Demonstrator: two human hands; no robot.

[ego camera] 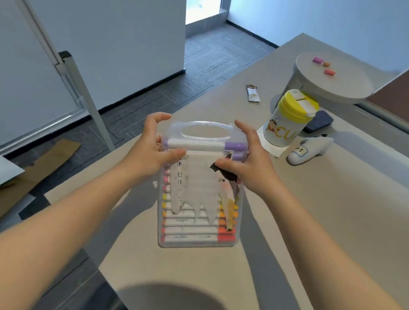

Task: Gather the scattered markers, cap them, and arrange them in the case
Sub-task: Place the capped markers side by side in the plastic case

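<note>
The left hand (153, 147) has its grip closed on the left edge of the clear case (201, 187), thumb pressed on the front face near the top and fingers curled round the upper corner beside the handle opening. The case lies flat on the table (302, 239), handle end pointing away, between the two hands. Through its lid the markers (191, 231) show, stacked in a row crosswise with white barrels and coloured caps, purple at the far end running to orange and red at the near end; a torn white label partly covers them. The right hand (246, 162) grips the right edge likewise, thumb on the lid, fingers over the top corner. Further right stands a yellow-lidded bottle (288, 119).
</note>
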